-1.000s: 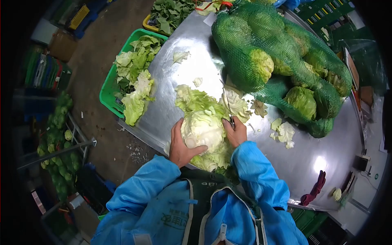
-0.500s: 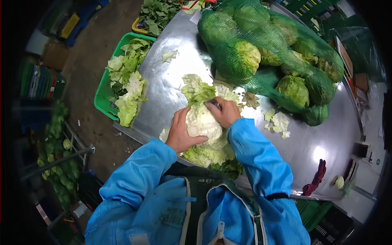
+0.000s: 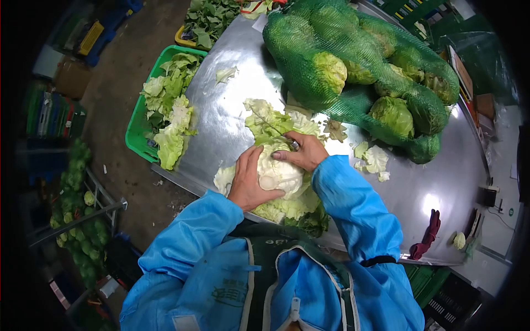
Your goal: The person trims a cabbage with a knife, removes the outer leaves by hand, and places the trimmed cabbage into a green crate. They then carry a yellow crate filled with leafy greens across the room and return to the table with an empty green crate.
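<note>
A pale trimmed cabbage (image 3: 280, 175) sits at the table's near edge, its round cut stem facing up. My left hand (image 3: 247, 181) grips its left side, thumb across the near face and fingers along the far side. In my right hand (image 3: 305, 150) is a knife (image 3: 269, 124), its thin blade pointing up and left over the leaves. The right thumb touches the top of the cabbage; most of the handle is hidden in the fingers. Loose outer leaves (image 3: 259, 115) lie beyond the cabbage, and more leaves (image 3: 281, 209) lie under its near side.
A green net bag (image 3: 353, 60) of cabbages covers the far right of the metal table (image 3: 221, 129). A green crate (image 3: 136, 129) with leaves stands at the left edge. Torn leaves (image 3: 377, 159) and a dark red glove (image 3: 426, 237) lie to the right.
My right hand has shifted slightly right, and the knife blade now shows beyond its fingers. My left hand stays on the cabbage. The whole view has shifted slightly.
</note>
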Demonstrator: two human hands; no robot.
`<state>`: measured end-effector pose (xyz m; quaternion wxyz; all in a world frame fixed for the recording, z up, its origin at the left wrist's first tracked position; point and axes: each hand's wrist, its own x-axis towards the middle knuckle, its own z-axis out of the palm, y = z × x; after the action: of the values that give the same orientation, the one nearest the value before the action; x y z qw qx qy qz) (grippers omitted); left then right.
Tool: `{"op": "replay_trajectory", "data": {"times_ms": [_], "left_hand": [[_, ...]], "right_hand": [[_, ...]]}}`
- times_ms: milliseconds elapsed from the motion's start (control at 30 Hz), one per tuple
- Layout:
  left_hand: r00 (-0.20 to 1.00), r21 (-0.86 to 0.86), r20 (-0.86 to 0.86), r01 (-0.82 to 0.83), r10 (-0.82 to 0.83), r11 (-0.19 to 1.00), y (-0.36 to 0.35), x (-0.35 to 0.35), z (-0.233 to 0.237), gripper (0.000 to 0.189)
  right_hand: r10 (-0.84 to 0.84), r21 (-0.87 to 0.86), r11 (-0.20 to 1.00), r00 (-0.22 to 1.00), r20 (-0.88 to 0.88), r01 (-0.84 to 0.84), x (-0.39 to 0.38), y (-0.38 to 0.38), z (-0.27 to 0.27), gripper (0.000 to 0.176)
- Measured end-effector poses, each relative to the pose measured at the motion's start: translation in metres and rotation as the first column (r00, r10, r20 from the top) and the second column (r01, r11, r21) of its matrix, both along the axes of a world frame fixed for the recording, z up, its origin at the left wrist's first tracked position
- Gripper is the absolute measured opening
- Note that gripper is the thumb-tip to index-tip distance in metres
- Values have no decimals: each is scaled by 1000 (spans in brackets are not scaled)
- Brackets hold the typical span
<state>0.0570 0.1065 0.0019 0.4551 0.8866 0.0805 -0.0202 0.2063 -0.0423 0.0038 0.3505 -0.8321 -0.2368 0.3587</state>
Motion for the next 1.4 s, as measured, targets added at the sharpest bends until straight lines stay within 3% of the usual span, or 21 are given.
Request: {"op": "replay_trajectory", "data": {"times_ms": [233,267,300,367,433,500,533,600,633,700,767,833,900,967,1033,1100,1133,1233,1300,1333,1400], "left_hand": [[999,-37,37,21,-20,999,9,4,-10,106],[999,4,42,31,-31,1000,8,3,-8,106],[998,45,42,40,-42,998,8,1,-6,107],[997,41,57,42,-44,998,9,-3,-6,108],[997,27,61,41,-42,999,10,-5,-7,110],[1000,-51,22,4,-3,999,10,-8,-8,115],[1000,-56,13,6,-5,998,7,-8,-2,115],[998,209,62,-4,-9,978,-1,-2,18,116],[999,202,50,-7,-3,979,-4,-1,16,116],[998,319,-7,55,-55,946,-8,2,13,118],[998,310,-17,64,-62,949,-5,2,9,115],[998,254,41,42,-54,966,-2,7,12,112],[998,291,40,34,-48,956,2,0,8,108],[983,171,174,27,-57,985,16,-18,-2,107],[981,146,193,8,-36,989,34,-36,-6,103],[968,-225,87,-213,237,951,52,-51,-23,98],[957,-306,82,-240,277,921,56,-51,-22,95],[960,-158,47,-265,275,951,61,-44,-28,94],[967,-79,52,-243,248,967,53,-31,-12,91],[972,-37,54,-227,229,973,48,-26,-6,89],[974,-1,36,-224,224,975,45,-21,-7,87]], "right_hand": [[-137,141,980,990,-31,140,14,13,-24,67],[-203,105,976,967,151,188,11,13,-18,61],[-214,113,974,964,156,198,13,10,-26,61],[-297,259,902,931,-210,346,21,5,-49,63],[-284,257,913,946,-156,316,14,1,-48,68],[-123,203,974,989,85,104,-3,0,-19,72],[-63,161,986,995,71,51,-4,4,-10,70],[-49,81,996,996,70,43,-9,13,6,70],[-29,8,1000,996,80,29,-11,16,8,71],[-43,64,997,992,115,36,-13,19,-7,68],[-238,222,952,965,112,210,-10,17,-43,64],[-267,281,933,956,121,225,-6,12,-63,61],[-330,94,939,944,-27,331,2,-4,-82,58],[-362,199,910,931,-48,364,-1,-6,-100,53],[-302,-24,952,949,88,305,5,-2,-80,50],[-264,-35,964,964,36,265,5,-4,-64,61],[-310,62,950,950,45,307,-3,-6,-52,70],[-320,309,910,943,94,278,-38,-10,-12,90],[-184,328,932,981,68,152,-70,1,16,93],[-152,327,941,971,182,86,-82,11,4,88],[-200,354,923,974,109,150,-79,21,-15,82]]}}
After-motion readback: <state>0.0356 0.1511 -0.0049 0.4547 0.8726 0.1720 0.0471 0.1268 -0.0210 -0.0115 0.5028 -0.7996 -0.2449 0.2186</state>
